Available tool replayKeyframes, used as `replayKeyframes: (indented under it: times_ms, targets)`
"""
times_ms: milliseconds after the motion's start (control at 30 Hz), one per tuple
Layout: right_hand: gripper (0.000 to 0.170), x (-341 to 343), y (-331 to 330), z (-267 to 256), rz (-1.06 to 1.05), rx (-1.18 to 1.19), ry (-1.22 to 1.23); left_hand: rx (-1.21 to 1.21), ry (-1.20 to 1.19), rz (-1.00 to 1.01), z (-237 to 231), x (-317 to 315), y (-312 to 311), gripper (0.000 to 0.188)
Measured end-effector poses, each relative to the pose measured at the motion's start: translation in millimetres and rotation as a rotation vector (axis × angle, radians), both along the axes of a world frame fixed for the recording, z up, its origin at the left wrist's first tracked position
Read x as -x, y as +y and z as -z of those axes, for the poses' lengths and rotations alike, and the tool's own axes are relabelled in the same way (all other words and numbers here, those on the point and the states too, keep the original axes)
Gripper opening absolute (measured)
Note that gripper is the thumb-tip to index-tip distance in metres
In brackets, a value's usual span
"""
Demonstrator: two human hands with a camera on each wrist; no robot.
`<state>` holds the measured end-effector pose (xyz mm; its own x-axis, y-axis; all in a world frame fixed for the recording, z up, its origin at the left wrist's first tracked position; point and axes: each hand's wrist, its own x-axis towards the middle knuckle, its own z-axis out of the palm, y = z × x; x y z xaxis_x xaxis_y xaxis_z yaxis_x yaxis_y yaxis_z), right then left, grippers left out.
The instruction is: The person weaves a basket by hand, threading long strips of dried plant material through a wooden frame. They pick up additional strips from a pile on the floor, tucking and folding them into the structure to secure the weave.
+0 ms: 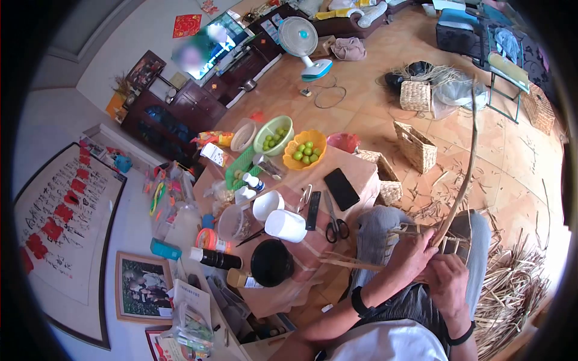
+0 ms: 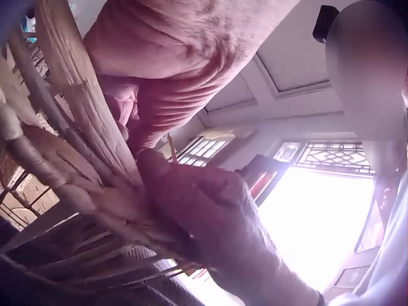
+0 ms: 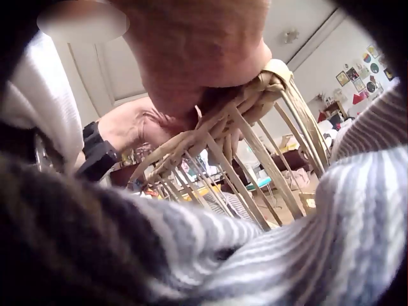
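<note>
A partly woven basket (image 1: 456,246) of dried plant strips lies across the person's lap, its thin stakes (image 3: 268,162) spread below a braided rim (image 3: 274,80). My left hand (image 1: 410,256) grips the rim and the base of a long dried stalk strip (image 1: 468,168), which rises well above the lap. Close beside it, my right hand (image 1: 448,280) has its fingers curled on the same rim. In the left wrist view, broad strips (image 2: 80,83) lie against the left palm, and the right hand (image 2: 210,217) pinches the weave; its fingertips are partly hidden.
At left, a low table (image 1: 301,253) carries scissors (image 1: 335,225), a phone (image 1: 342,188), a black bowl (image 1: 272,263), a white tub (image 1: 285,225) and fruit bowls (image 1: 305,150). Dried strips (image 1: 512,295) pile up at right. Finished baskets (image 1: 415,146) and scraps lie on the tiled floor.
</note>
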<state>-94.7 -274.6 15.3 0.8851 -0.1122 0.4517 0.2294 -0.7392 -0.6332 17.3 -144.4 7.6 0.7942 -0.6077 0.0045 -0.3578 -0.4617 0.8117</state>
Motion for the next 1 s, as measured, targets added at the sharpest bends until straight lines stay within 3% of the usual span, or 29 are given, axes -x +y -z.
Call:
replayKeyframes:
  times_ms: [33, 133, 167, 233, 367, 467, 667, 700, 800, 833, 900, 1000]
  targets:
    - [0.018, 5, -5, 1, -0.017, -0.145, 0.041, -0.025, -0.103, 0.009, 6, 0, 1, 0.035]
    - [0.038, 4, -3, -4, 0.072, -0.127, 0.076, -0.291, -0.090, 0.012, -12, 7, -5, 0.037]
    - [0.052, 3, -4, -5, 0.016, -0.048, 0.050, -0.254, -0.208, -0.001, -4, 11, -5, 0.036]
    - [0.054, 0, -1, 0, 0.054, 0.021, 0.052, -0.181, -0.442, -0.032, 16, 22, -4, 0.036]
    - [0.058, 2, 3, 9, 0.096, 0.129, 0.049, -0.265, -0.432, 0.005, 18, 26, -5, 0.045]
    - [0.057, 5, 3, 12, 0.123, 0.154, 0.067, -0.169, -0.411, -0.024, 15, 30, 0, 0.053]
    - [0.044, 6, 3, 10, 0.106, 0.145, 0.102, -0.126, -0.080, -0.012, -12, 21, 13, 0.061]
    - [0.041, 5, 2, 10, 0.079, 0.158, 0.096, -0.143, -0.121, -0.024, -7, 22, 19, 0.064]
    - [0.036, 9, -3, 5, 0.077, 0.009, 0.146, 0.089, 0.202, -0.038, -2, 18, 40, 0.067]
    - [0.035, 8, -1, 7, 0.109, -0.022, 0.118, 0.238, 0.404, -0.059, 0, 16, 48, 0.060]
    - [0.033, 6, 5, 11, 0.170, -0.079, 0.064, 0.346, 0.535, -0.138, 10, 20, 57, 0.050]
    - [0.042, 4, 4, 11, 0.116, 0.119, 0.120, 0.540, 0.690, -0.215, 19, 27, 69, 0.038]
